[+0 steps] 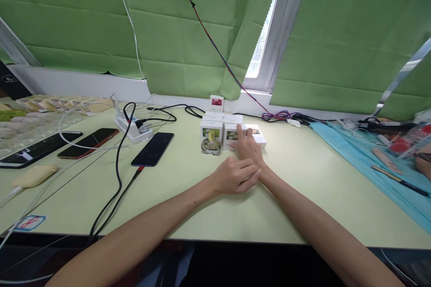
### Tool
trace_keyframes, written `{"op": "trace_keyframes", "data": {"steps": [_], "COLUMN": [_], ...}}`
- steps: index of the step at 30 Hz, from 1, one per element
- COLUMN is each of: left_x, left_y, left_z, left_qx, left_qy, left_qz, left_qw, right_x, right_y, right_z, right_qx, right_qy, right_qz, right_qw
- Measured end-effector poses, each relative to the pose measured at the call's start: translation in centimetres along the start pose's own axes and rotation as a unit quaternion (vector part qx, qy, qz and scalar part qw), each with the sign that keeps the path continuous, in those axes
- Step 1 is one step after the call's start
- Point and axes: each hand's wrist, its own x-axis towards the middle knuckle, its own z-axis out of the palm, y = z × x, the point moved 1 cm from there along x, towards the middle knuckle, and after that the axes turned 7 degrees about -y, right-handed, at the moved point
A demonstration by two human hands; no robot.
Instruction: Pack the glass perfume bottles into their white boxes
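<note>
My right hand [249, 147] reaches forward to the group of small white boxes. Its thumb and fingers are on a white box [229, 136] with a flower picture, at the front of the group. My left hand [236, 175] is closer to me, fingers curled, near my right wrist; whatever is inside it, if anything, is hidden. A glass perfume bottle [211, 144] with a gold cap stands upright before the left front box [206, 128]. Another white box [260, 138] lies flat to the right, partly behind my right hand. One more box [217, 103] stands at the back by the wall.
On the left are a dark phone [153, 149] on a cable, a second phone [88, 142], a power strip [133, 129] and a pale yellow case [35, 176]. Blue sheeting [357, 157] with a pen [400, 180] covers the right side. Cables [286, 116] run along the wall.
</note>
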Motion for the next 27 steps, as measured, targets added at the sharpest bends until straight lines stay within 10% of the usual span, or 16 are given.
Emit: {"op": "trace_keyframes", "data": {"steps": [21,27], "left_x": [-0.1,-0.3], "left_y": [-0.1,-0.2], "left_z": [0.1,0.1], "left_qx": [0.013,0.027], "left_qy": [-0.026,-0.038], "left_qz": [-0.008,-0.014], "left_qw": [1.0,0.999], "right_x": [0.4,-0.4], "right_y": [0.2,2.2], "right_z": [0.7,1.0], "right_qx": [0.025,0.12], "right_qy": [-0.007,0.077], "right_qz": [-0.013,-0.031], "right_qw": [1.0,0.989]}}
